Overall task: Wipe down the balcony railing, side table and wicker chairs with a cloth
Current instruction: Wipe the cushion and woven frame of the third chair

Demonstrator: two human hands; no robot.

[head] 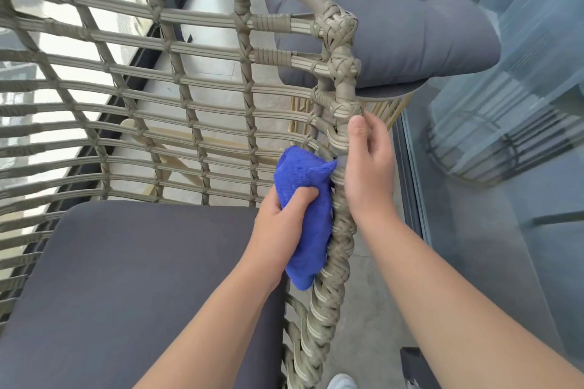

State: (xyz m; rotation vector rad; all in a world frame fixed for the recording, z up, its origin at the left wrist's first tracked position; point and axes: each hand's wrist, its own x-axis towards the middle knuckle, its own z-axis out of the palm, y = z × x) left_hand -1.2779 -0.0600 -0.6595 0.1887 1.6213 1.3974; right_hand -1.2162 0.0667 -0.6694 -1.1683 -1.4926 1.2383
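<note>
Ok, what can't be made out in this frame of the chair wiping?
Head view only:
- Right hand fingertips: hidden behind the wicker chair post, so its grip is unclear.
- Side table: mostly covered by a grey cushion.
- Railing: blurred behind the weave.
- Blue cloth, held by left hand: contact face hidden.

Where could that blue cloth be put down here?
Seat cushion, bare between the wicker back and the left hand. Floor right of the armrest, too. The side table is covered by a grey cushion.
</note>
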